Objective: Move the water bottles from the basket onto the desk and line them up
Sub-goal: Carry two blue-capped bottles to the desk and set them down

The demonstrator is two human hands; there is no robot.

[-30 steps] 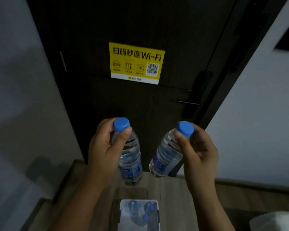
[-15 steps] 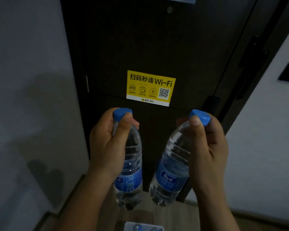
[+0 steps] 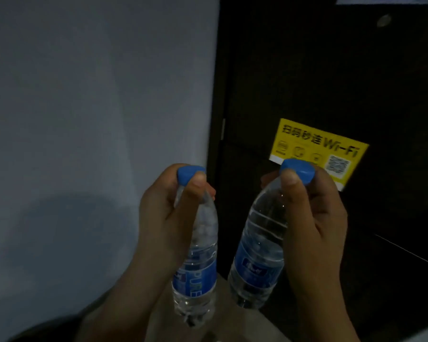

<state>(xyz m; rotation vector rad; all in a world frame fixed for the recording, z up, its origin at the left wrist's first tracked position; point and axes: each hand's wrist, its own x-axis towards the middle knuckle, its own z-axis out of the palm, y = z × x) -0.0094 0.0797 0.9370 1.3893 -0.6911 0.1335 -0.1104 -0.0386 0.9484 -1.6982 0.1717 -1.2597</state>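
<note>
Head view: left hand gripped left bottle by its neck, right hand likewise right bottle, both aloft; basket had dropped from frame, suggesting carriage toward the unseen desk.

Left bottle: clear plastic, horizontal ribbing, blue label, white lettering.
Left cap: solid blue.
Right bottle: clear, ribbed, blue label, small white logo patch.
Right cap: same solid blue.
Door: near-black brown, plain.
Sticker: yellow ground, black characters and line icons, white strip along lower edge, black-and-white QR square.
Wall: pale grey-blue, unpatterned, darker shadow patch low down.
Floor: light beige.
</note>
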